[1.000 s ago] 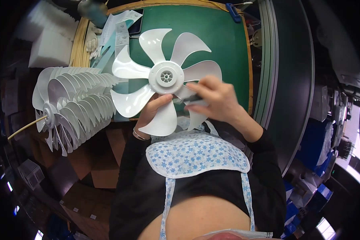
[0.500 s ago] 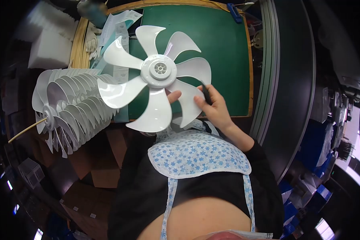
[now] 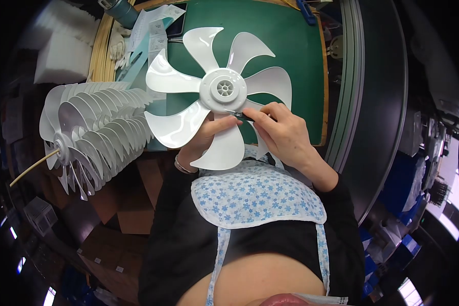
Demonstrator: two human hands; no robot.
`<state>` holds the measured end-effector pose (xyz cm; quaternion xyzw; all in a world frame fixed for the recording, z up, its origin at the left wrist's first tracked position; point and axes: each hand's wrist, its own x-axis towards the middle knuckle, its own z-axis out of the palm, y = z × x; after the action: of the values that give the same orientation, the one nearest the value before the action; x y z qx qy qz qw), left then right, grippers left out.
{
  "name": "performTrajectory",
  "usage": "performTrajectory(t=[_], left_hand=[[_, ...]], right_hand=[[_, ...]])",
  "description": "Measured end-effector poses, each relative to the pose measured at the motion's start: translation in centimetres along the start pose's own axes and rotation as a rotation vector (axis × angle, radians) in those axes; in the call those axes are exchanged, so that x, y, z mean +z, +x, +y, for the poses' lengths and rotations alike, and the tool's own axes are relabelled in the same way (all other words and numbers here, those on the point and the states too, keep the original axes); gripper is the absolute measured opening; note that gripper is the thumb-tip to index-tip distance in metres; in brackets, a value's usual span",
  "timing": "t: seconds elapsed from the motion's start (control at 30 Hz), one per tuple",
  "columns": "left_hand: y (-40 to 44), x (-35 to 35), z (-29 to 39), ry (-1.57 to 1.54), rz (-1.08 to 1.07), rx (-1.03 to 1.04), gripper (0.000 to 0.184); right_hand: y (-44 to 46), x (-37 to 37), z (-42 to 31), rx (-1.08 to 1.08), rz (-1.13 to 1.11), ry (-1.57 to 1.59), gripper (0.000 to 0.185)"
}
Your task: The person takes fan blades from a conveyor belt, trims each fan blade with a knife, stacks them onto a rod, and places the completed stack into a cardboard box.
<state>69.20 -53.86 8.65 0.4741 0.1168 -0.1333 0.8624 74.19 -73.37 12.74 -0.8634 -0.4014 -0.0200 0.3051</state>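
Observation:
A glossy white fan impeller (image 3: pixel 209 94) with several curved blades faces me, its round hub turned up. My left hand (image 3: pixel 201 136) grips it from below, the thumb across the root of the lowest blade and the other fingers hidden behind. In my right hand (image 3: pixel 285 133) is a small dark-handled knife (image 3: pixel 241 117), pinched between thumb and fingers. Its thin metal tip lies at the hub's lower rim, close to my left thumb. Part of the handle is covered by my fingers.
A row of stacked white fan impellers (image 3: pixel 94 127) on a wooden stick (image 3: pixel 34 168) stands at left. Behind lie gloves (image 3: pixel 118 45), papers (image 3: pixel 155 23) and a pen (image 3: pixel 135 58). A green mat (image 3: pixel 306 66) is under the work. Metal rails (image 3: pixel 349 81) run along the right.
The impeller has shifted right. My right hand has brought the knife from the right-hand blades in to the hub's lower rim. My left thumb now lies across the lowest blade's root.

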Motion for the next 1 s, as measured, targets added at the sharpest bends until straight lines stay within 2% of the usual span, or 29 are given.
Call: performTrajectory(t=[0.1,0.8,1.0], left_hand=[[0.1,-0.4,0.2,0.095,-0.050,0.000,0.038],[0.6,-0.5,0.0,0.106,-0.052,0.023,0.036],[0.4,-0.6,1.0,0.102,-0.052,-0.182,0.036]], right_hand=[[0.1,-0.1,-0.1,-0.001,-0.030,0.013,0.034],[0.4,-0.1,0.4,-0.030,-0.034,0.010,0.038],[0.6,0.2,0.7,-0.031,-0.024,-0.014,0.038]])
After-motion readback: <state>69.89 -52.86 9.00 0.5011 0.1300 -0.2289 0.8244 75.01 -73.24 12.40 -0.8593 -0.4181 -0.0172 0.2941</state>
